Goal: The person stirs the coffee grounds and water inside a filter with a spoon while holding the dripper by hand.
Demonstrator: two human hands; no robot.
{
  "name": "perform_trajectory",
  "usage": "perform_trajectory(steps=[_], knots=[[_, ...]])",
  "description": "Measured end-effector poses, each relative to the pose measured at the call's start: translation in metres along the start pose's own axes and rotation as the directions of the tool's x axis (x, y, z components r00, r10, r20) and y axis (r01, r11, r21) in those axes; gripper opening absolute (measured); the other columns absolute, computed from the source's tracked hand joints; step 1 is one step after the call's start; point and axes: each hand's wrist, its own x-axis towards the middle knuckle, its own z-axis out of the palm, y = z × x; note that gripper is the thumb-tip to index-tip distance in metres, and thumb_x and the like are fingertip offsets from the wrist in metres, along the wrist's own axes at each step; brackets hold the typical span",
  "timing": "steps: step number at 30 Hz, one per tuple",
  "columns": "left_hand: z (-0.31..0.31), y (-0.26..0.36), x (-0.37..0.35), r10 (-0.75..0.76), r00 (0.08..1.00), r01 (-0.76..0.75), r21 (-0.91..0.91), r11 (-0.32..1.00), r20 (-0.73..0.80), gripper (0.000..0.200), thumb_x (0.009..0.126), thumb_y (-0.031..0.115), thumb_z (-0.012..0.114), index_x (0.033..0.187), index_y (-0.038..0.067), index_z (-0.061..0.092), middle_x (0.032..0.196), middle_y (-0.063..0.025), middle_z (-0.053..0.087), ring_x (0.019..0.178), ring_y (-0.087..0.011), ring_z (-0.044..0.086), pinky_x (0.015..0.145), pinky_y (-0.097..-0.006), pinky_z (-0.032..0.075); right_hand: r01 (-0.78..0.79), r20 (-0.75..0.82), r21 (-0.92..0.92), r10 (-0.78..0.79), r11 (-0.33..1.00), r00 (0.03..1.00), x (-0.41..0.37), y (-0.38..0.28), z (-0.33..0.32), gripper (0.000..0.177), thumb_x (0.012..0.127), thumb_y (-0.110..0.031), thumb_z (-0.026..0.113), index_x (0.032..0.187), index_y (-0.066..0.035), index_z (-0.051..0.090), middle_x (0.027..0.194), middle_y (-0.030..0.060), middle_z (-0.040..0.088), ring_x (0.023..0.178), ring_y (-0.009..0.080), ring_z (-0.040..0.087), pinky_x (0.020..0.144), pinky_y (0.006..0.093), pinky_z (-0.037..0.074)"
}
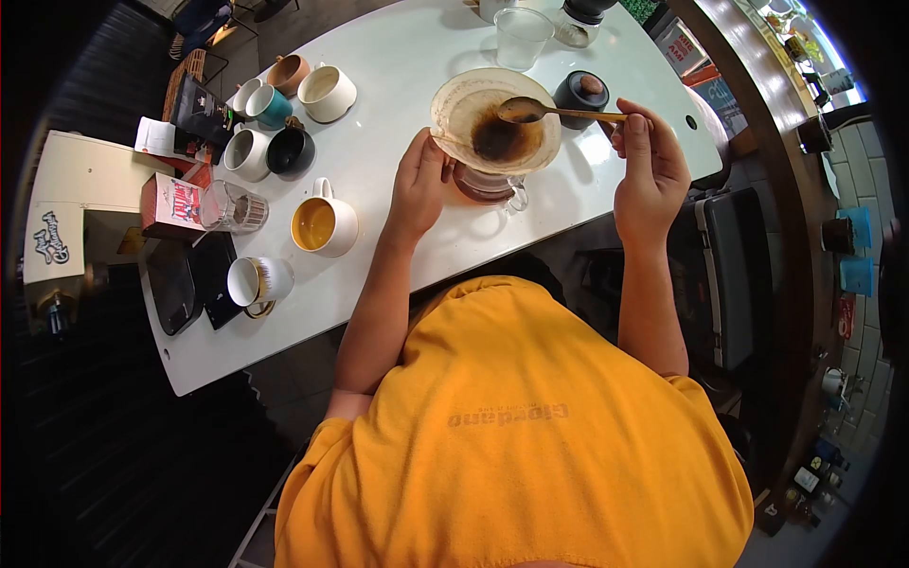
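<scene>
A pale cone filter [454, 114] with dark, wet coffee grounds inside sits over a glass server [485, 186] on the white table. My left hand [417, 185] has its fingers against the filter's near left edge, holding it there. Between the thumb and fingers of my right hand [650, 170] is the handle of a spoon [523, 111], whose brown-stained bowl is over the filter, above the grounds. A dark round jar [579, 95] with a brown knob stands just behind the spoon handle.
Several cups, among them a yellow-lined mug [325, 225], a black cup [290, 151] and a white-and-gold cup [259, 282], stand left. Near them are a clear glass [233, 206] and a phone [174, 289]. A clear plastic cup [523, 40] stands at the back of the white table [379, 194].
</scene>
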Motion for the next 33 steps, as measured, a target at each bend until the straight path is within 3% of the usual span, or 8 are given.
perform_trajectory(steps=[5,7,32,33], knots=[[-0.001,-0.004,0.001,0.029,0.999,-0.029,0.005,1.000,0.020,0.035,0.105,0.030,0.031,0.112,0.004,0.053,0.084,-0.0013,0.056,0.072,-0.0069,0.046,0.065,-0.0208,0.038,0.005,0.008,0.031,-0.005,1.000,1.000,-0.001,0.003,0.000,0.020,0.096,-0.008,0.055,0.109,0.004,0.064,0.098,0.0056,0.067,0.079,0.0073,0.056,0.073,0.0213,0.047],[0.007,0.004,-0.002,0.011,1.000,-0.011,-0.015,1.000,-0.026,0.032,0.105,0.028,0.032,0.091,0.006,0.050,0.073,0.0041,0.041,0.067,-0.0065,0.037,0.062,-0.0215,0.035,0.004,0.010,0.016,-0.004,1.000,1.000,0.000,0.003,0.000,0.020,0.096,-0.009,0.055,0.109,0.004,0.064,0.096,0.0051,0.067,0.079,0.0074,0.056,0.073,0.0212,0.046],[0.004,0.000,0.001,-0.020,1.000,0.019,-0.006,1.000,-0.019,0.029,0.105,0.026,0.033,0.096,0.005,0.050,0.076,0.0048,0.042,0.069,-0.0048,0.037,0.062,-0.0207,0.035,0.016,0.004,-0.001,-0.016,1.000,1.000,0.004,0.005,0.004,0.020,0.096,-0.008,0.055,0.109,0.004,0.063,0.100,0.0065,0.067,0.080,0.0074,0.057,0.074,0.0214,0.048],[0.003,-0.001,0.000,-0.021,1.000,0.021,-0.015,1.000,-0.001,0.031,0.105,0.028,0.033,0.105,0.004,0.052,0.081,0.0026,0.048,0.070,-0.0055,0.041,0.064,-0.0211,0.036,0.041,-0.001,-0.012,-0.041,0.999,0.999,0.004,0.005,0.003,0.020,0.096,-0.008,0.055,0.110,0.004,0.063,0.101,0.0072,0.067,0.080,0.0075,0.057,0.074,0.0215,0.048]])
